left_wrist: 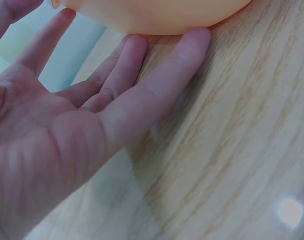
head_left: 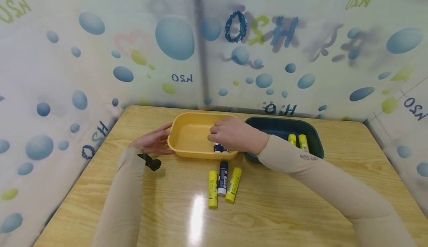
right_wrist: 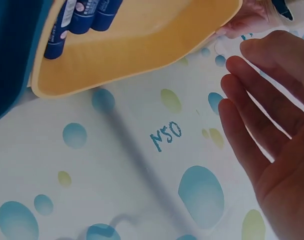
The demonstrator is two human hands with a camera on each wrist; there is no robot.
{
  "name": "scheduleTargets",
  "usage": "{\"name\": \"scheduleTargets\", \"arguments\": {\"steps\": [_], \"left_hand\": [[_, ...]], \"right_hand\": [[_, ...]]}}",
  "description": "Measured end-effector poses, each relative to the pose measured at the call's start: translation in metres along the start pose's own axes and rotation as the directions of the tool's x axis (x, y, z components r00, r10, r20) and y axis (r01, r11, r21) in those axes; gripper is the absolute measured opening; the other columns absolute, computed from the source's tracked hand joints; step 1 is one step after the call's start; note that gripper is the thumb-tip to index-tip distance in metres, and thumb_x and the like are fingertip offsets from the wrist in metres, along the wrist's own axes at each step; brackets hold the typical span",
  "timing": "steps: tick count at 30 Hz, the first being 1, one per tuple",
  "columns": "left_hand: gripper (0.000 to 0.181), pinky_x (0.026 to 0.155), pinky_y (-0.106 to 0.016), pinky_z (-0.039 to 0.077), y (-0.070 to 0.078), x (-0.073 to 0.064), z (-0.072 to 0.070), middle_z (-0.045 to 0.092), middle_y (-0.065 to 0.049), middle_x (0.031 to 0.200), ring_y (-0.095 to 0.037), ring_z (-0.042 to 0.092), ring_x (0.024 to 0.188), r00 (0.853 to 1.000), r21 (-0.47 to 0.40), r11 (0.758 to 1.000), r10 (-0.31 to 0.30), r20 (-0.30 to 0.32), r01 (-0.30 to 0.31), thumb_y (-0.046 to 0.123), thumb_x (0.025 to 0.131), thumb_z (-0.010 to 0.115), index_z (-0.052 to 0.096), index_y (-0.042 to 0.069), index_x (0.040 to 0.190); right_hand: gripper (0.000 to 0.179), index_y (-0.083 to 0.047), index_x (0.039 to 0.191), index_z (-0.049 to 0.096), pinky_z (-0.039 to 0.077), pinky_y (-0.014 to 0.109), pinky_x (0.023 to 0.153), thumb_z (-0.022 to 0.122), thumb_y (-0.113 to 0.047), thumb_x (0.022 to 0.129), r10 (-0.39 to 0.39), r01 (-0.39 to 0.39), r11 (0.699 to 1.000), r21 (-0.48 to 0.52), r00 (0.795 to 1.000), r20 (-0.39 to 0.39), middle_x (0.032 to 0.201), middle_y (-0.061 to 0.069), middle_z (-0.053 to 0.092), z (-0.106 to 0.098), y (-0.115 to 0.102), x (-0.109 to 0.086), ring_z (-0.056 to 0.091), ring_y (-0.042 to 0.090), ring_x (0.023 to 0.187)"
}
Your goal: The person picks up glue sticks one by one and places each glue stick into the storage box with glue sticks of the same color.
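My left hand (head_left: 152, 142) rests with extended fingers against the left end of a yellow plastic tray (head_left: 190, 152). In the left wrist view, the fingertips (left_wrist: 196, 39) meet the tray's lower wall. Over the right part of that tray hovers my right hand (head_left: 235, 133); the right wrist view shows its fingers (right_wrist: 242, 127) loosely bent, holding nothing. Three dark blue glue sticks (right_wrist: 84, 15) lie side by side in the tray, partly hidden by the right hand in the head view. In front, a dark blue glue stick (head_left: 223, 178) lies between two yellow glue sticks (head_left: 213, 189).
A dark blue-green tray (head_left: 281, 120) stands right of the yellow one, with two yellow glue sticks (head_left: 303, 143) showing inside; my right forearm crosses its front. Behind the wooden table (head_left: 284, 210) rises a curtain (head_left: 214, 72) printed with bubbles.
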State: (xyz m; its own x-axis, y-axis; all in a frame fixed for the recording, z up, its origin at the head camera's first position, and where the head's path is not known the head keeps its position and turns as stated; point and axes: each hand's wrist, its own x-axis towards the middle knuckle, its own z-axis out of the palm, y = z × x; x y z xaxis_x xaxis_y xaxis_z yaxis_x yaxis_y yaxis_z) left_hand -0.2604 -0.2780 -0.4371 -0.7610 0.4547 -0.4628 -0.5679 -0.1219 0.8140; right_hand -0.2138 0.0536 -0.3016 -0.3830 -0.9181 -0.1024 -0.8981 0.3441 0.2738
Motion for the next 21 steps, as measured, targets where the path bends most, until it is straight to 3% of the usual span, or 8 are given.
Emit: {"name": "scheduleTargets", "arguments": {"steps": [7,13,21], "left_hand": [[0.061,0.097,-0.057,0.042,0.001,0.001,-0.001,0.011,-0.013,0.157,-0.029,0.030,0.131,1.000,0.005,1.000,-0.004,0.010,0.004,0.017,0.106,0.037,0.006,0.027,0.157],[0.061,0.096,-0.057,0.042,0.001,0.001,-0.002,0.012,-0.014,0.157,-0.028,0.036,0.127,1.000,0.011,1.000,0.000,0.006,0.000,0.016,0.106,0.038,0.006,0.027,0.157],[0.060,0.095,-0.057,0.043,0.002,0.002,-0.001,0.016,-0.013,0.155,-0.027,0.040,0.124,1.000,0.023,1.000,-0.011,-0.020,0.012,0.016,0.106,0.039,0.009,0.027,0.157]], "right_hand": [[0.022,-0.015,0.114,0.069,0.051,0.030,0.082,0.067,-0.012,0.092,0.002,-0.002,1.000,-0.013,1.000,-0.006,0.108,0.001,0.066,0.014,-0.005,-0.018,0.060,0.017,0.094],[0.020,-0.017,0.111,0.069,0.051,0.028,0.082,0.070,-0.015,0.090,-0.007,0.007,0.999,0.034,1.000,-0.009,0.107,-0.001,0.067,0.023,-0.015,-0.031,0.059,0.016,0.093],[0.023,-0.017,0.111,0.069,0.050,0.023,0.074,0.072,-0.020,0.089,0.033,-0.041,0.996,0.082,0.995,0.097,0.103,-0.002,0.067,0.038,-0.034,-0.040,0.057,0.014,0.088]]}}
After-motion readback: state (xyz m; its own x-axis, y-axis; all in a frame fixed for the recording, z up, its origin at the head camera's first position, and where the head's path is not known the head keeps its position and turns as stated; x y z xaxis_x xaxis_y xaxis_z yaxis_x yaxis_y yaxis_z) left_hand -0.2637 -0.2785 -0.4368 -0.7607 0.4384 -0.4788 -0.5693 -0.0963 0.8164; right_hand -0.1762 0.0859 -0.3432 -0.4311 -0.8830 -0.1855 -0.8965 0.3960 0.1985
